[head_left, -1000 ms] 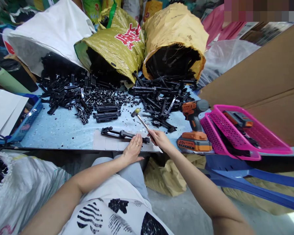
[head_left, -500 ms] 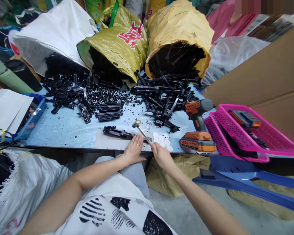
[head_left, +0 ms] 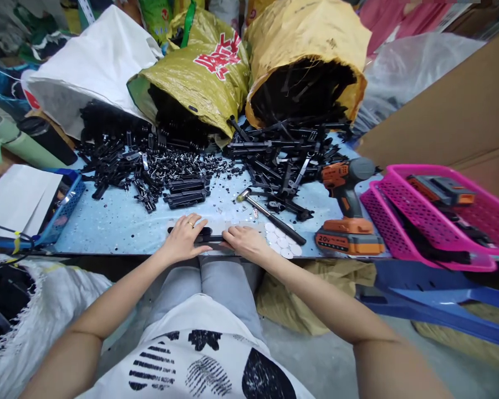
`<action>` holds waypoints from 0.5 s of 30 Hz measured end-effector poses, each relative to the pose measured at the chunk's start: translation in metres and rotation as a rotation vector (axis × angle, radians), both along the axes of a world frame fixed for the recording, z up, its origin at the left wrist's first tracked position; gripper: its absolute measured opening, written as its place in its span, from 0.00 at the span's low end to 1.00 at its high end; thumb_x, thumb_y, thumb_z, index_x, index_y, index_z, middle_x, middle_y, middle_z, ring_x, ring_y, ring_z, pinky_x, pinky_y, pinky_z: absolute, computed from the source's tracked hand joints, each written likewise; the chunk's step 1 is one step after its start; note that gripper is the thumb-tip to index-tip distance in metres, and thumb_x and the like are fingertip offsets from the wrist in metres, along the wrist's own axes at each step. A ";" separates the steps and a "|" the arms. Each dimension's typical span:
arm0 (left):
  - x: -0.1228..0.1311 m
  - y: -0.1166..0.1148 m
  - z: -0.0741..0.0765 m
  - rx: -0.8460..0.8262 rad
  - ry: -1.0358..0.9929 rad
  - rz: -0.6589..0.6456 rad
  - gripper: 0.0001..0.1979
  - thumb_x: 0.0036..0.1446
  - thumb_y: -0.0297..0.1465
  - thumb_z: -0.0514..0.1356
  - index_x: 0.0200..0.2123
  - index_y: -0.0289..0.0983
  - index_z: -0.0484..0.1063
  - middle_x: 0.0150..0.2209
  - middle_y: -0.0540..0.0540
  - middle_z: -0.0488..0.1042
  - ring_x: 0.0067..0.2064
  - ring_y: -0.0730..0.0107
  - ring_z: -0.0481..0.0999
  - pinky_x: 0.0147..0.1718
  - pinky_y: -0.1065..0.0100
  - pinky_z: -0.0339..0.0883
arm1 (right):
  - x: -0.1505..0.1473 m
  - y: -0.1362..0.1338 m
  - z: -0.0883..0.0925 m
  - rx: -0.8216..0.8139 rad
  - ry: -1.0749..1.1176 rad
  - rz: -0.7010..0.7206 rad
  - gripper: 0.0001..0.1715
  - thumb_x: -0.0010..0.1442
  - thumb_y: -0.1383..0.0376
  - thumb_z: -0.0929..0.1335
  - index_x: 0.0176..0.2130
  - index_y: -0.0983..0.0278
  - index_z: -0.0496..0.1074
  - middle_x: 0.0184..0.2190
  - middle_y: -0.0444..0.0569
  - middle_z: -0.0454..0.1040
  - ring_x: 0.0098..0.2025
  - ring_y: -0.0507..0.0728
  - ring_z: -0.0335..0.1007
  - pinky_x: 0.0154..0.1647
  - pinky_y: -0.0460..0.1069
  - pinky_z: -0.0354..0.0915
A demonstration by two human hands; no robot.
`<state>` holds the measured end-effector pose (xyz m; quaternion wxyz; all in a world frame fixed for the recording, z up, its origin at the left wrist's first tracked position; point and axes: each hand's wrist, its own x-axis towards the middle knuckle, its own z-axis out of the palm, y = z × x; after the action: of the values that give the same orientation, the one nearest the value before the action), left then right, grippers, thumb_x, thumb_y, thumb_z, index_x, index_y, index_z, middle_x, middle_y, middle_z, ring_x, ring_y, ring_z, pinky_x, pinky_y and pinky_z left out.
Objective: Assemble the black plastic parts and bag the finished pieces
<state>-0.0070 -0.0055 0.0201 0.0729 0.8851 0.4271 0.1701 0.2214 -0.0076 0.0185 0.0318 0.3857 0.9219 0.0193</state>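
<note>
A long, narrow black part [head_left: 211, 238] lies along the table's front edge, partly covered by both hands. My left hand [head_left: 183, 239], with a ring on one finger, is closed over its left portion. My right hand [head_left: 247, 243] grips the right portion with bent fingers, the fingertips on the part's top. Beyond my right hand a hammer [head_left: 270, 217] with a brassy head and dark handle lies on the table. Its handle end rests by the white round discs [head_left: 280, 239]. Two stacked black assemblies [head_left: 187, 192] lie just past my left hand.
Small rivet-like pieces and black parts [head_left: 166, 163] cover the table's back. White [head_left: 95, 61], olive [head_left: 199, 72] and yellow [head_left: 307, 39] sacks spill parts. A cordless driver [head_left: 349, 210] and pink baskets [head_left: 436, 216] stand right; a blue basket [head_left: 69, 205] sits left.
My right hand has let go of the hammer, which now lies on the table, and has taken the black part. My left hand has moved left along the part.
</note>
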 end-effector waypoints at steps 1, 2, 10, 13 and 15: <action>0.001 0.003 -0.010 -0.002 -0.033 -0.036 0.32 0.50 0.50 0.61 0.51 0.34 0.65 0.48 0.36 0.72 0.50 0.52 0.71 0.48 0.56 0.65 | -0.001 -0.001 0.009 0.033 -0.007 0.021 0.19 0.68 0.57 0.55 0.40 0.66 0.66 0.33 0.52 0.70 0.35 0.56 0.66 0.33 0.49 0.53; 0.001 0.006 -0.018 -0.007 -0.070 -0.049 0.31 0.51 0.48 0.61 0.51 0.34 0.65 0.47 0.38 0.73 0.48 0.54 0.73 0.46 0.57 0.66 | -0.001 -0.002 0.017 0.059 -0.015 0.045 0.18 0.68 0.59 0.54 0.40 0.66 0.66 0.33 0.52 0.70 0.35 0.55 0.66 0.33 0.49 0.52; 0.004 0.010 -0.042 0.113 -0.264 0.016 0.24 0.50 0.48 0.61 0.43 0.37 0.69 0.38 0.42 0.77 0.40 0.59 0.77 0.39 0.63 0.69 | 0.002 0.012 0.053 0.080 -0.119 0.197 0.12 0.67 0.64 0.57 0.39 0.66 0.66 0.33 0.52 0.70 0.34 0.54 0.65 0.30 0.49 0.51; 0.005 0.008 -0.044 0.107 -0.249 -0.006 0.25 0.50 0.50 0.60 0.43 0.36 0.70 0.37 0.42 0.76 0.39 0.59 0.77 0.39 0.63 0.69 | 0.003 0.018 0.056 0.037 -0.125 0.230 0.13 0.67 0.62 0.58 0.39 0.66 0.66 0.33 0.51 0.70 0.34 0.54 0.65 0.31 0.48 0.51; 0.006 0.005 -0.044 0.083 -0.217 0.004 0.26 0.51 0.51 0.59 0.43 0.36 0.70 0.37 0.41 0.76 0.39 0.59 0.76 0.39 0.62 0.69 | 0.006 0.021 0.053 0.022 -0.108 0.217 0.14 0.67 0.59 0.58 0.39 0.66 0.66 0.33 0.51 0.70 0.34 0.54 0.65 0.31 0.48 0.51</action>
<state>-0.0011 -0.0007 -0.0237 0.0816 0.8629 0.4109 0.2828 0.2278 0.0129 0.0717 0.0748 0.2825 0.9549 0.0534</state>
